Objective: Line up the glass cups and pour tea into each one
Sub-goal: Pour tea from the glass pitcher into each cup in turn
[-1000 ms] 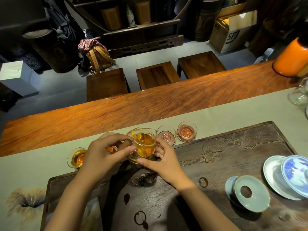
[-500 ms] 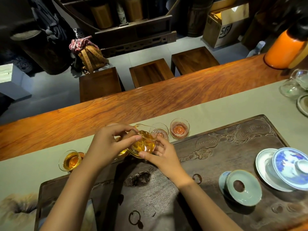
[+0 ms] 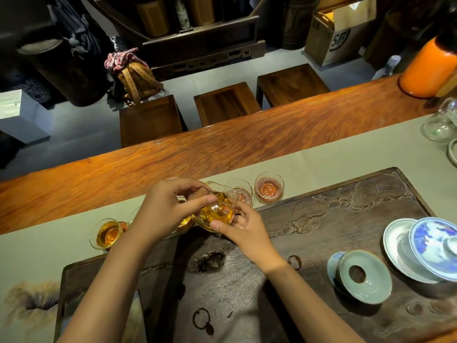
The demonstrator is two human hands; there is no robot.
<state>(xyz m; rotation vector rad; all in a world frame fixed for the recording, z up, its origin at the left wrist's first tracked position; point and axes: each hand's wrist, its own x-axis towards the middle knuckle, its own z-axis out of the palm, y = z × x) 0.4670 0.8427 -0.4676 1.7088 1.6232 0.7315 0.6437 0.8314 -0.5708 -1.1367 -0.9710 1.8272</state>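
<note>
A row of small glass cups stands on the grey-green runner along the far edge of the dark carved tea tray (image 3: 346,214). The leftmost cup (image 3: 107,233) holds amber tea; the rightmost cup (image 3: 269,187) has only a little reddish liquid at its bottom, and so does the cup (image 3: 243,193) next to it. My left hand (image 3: 165,209) grips a glass pitcher (image 3: 217,211) of amber tea from above, tilted over the middle cups, which it partly hides. My right hand (image 3: 243,229) steadies the pitcher's lower side with thumb and fingers.
On the tray's right side sit a celadon strainer holder (image 3: 363,276) and a blue-and-white lidded gaiwan on its saucer (image 3: 435,246). An orange vessel (image 3: 430,65) and clear glassware (image 3: 440,125) stand at the far right. Three wooden stools line the table's far side.
The pitcher and both hands have shifted slightly right along the row, toward the near-empty cups. The view has dropped a little.
</note>
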